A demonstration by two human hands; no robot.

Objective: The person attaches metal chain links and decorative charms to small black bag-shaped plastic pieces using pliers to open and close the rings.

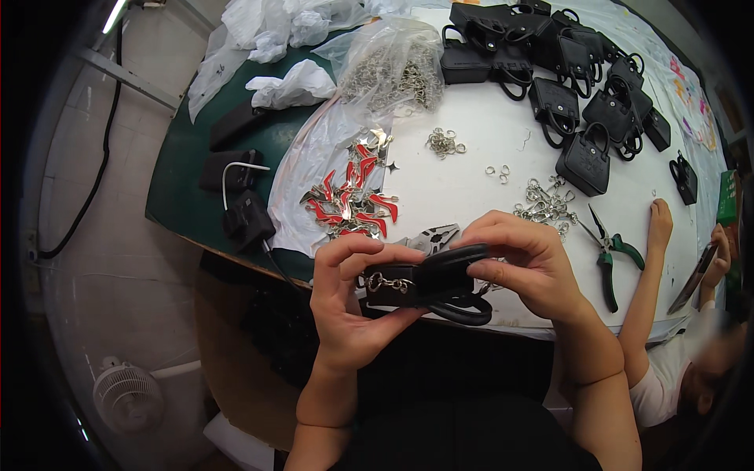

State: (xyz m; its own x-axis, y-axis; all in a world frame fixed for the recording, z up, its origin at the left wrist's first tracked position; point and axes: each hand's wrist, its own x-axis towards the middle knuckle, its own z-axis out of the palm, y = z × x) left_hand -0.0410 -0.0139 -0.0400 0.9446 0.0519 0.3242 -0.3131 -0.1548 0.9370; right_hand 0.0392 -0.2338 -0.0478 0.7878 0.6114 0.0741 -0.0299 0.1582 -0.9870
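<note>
Between my hands, above the table's near edge, is a small black handbag [445, 276] turned so its handles face right. My left hand [345, 298] grips its left end, fingers over the top and thumb below. A short silver chain [389, 282] with rings lies along that end. My right hand [525, 263] pinches the upper handle between thumb and fingers. Just behind the bag lie pliers [436, 238] with grey jaws, their handles hidden. Right of my right hand rests a second pair of pliers [605, 255] with black and green handles, jaws apart.
Red high-heel charms [353, 192] lie on plastic at the left. Silver clasps [546, 206] and rings [445, 143] sit mid-table. Behind them are a bag of chains [397, 74] and several black mini handbags [585, 161]. A person's arm [653, 243] rests at the right.
</note>
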